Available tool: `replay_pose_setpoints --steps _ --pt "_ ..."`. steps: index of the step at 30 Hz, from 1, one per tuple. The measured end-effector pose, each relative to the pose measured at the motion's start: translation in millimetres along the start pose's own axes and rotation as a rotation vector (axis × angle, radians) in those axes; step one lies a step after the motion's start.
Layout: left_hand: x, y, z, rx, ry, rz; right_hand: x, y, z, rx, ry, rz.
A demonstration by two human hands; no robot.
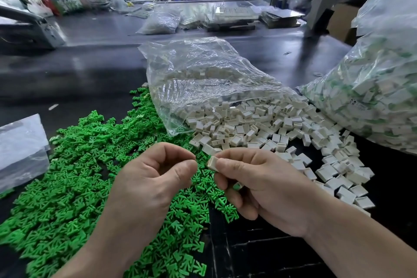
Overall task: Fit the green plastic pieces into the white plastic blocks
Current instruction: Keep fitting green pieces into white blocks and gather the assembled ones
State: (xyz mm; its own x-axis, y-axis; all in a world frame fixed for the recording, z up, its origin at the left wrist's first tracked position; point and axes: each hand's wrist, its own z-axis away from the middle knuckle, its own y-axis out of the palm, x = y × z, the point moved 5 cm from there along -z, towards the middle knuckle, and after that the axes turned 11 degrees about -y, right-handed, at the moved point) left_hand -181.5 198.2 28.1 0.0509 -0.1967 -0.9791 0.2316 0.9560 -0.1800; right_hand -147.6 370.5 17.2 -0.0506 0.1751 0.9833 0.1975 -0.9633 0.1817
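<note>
We pinch one white block (212, 163) between the thumb and forefinger of our right hand (259, 187), with a bit of green tucked under its curled lower fingers. Our left hand (149, 178) is clenched loosely just beside it, with nothing visible in its grip. Below, green pieces (74, 165) cover the dark surface (90, 70). White blocks (259, 124) spill from a clear bag (203, 79).

Dark table (90, 70), green plastic pieces (67, 176) heaped, white plastic blocks (259, 124) spilling from clear bag (198, 74), perhaps folded plastic (20, 149) left.
</note>
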Motion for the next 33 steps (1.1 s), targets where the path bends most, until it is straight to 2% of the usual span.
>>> replay_pose_setpoints --steps 2,6,8,23,26,33 --pt "0.4 -3.7 0.6 -0.064 0.021 -0.086 0.6 1.5 0.6 0.006 -0.003 0.015" --pt "1.9 2.7 -0.7 0.09 -0.076 0.274 1.1 2.0 1.1 0.009 -0.053 0.132" --pt "1.8 7.6 0.4 0.146 -0.099 0.346 2.0 1.6 1.7 0.009 -0.092 0.17" --pt "1.4 14.7 5.3 0.147 -0.06 0.334 5.4 0.3 3.0 -0.002 -0.269 0.3" --pt "-0.4 17.9 6.4 0.227 -0.104 0.411 6.0 0.6 3.9 0.008 -0.258 0.269" --pt "-6.5 36.7 13.7 0.556 -0.19 0.724 2.9 7.7 5.0 0.027 -0.16 0.021"
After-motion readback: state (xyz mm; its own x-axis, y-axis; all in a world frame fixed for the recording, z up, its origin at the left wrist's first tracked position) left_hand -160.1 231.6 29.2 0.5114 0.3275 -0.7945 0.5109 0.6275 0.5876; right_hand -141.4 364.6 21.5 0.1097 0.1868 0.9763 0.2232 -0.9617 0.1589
